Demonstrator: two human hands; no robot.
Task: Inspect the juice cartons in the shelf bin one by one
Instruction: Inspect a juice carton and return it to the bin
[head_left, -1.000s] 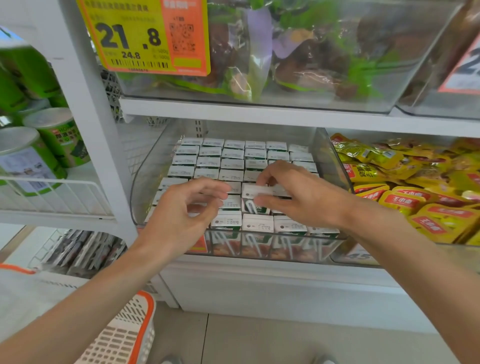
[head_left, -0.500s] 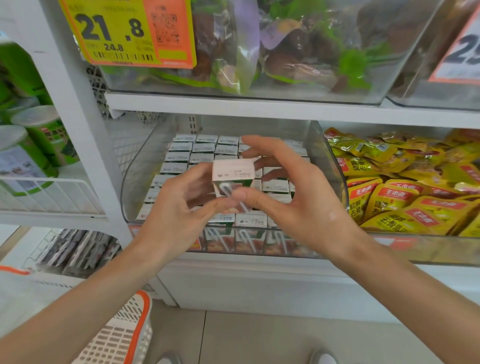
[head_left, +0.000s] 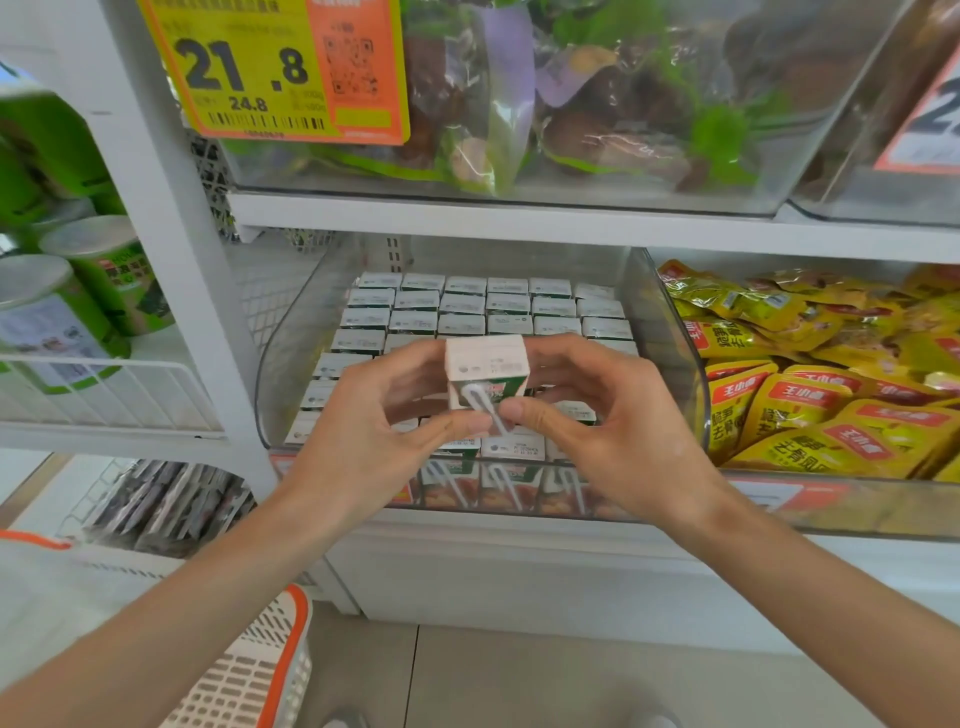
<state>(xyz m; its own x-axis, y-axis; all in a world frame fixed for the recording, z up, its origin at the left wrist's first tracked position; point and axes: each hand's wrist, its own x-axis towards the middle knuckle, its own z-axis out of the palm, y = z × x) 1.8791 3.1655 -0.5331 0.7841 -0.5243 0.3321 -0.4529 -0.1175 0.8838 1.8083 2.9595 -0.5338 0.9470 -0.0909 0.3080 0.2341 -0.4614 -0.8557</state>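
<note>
A small juice carton (head_left: 486, 370) with a white top, green sides and a straw taped to its front is held upright above the clear shelf bin (head_left: 670, 364). My left hand (head_left: 363, 441) grips its left side and bottom. My right hand (head_left: 602, 431) grips its right side, thumb near the straw. Below and behind it, several rows of identical cartons (head_left: 462, 306) fill the bin, white tops up. The front row shows through the bin's front wall.
A bin of yellow snack pouches (head_left: 810, 384) sits to the right. The shelf above (head_left: 519, 221) carries clear bins of bagged goods and a yellow price tag (head_left: 270, 67). Green cans (head_left: 62, 312) stand at left. A white-and-orange basket (head_left: 260, 660) hangs by my left forearm.
My right hand lifted one carton out of the bin. My left hand joined it, and both now hold the carton higher, upright and square to the camera.
</note>
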